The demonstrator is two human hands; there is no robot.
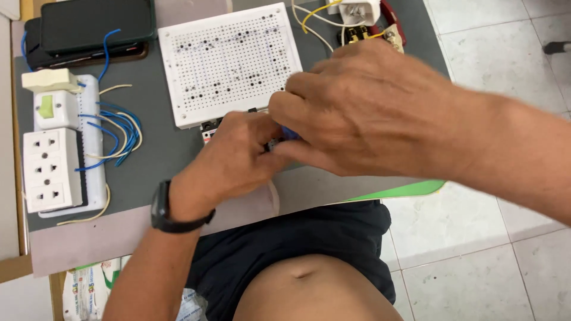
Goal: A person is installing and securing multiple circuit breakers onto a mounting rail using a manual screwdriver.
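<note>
Where both hands meet | small blue part [289, 133] | pinched between left hand [235, 156], right hand [363, 107]

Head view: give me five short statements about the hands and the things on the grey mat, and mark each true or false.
1. Both hands meet just below the white perforated board. True.
2. The left hand wears a black wristwatch. True.
3. The right hand rests on the white socket strip. False: the strip lies far off at the mat's left edge, untouched.
4. Blue wires run beside the socket strip. True.
5. The dark phone lies on the perforated board. False: it lies at the mat's top left corner, apart from the board.
</note>
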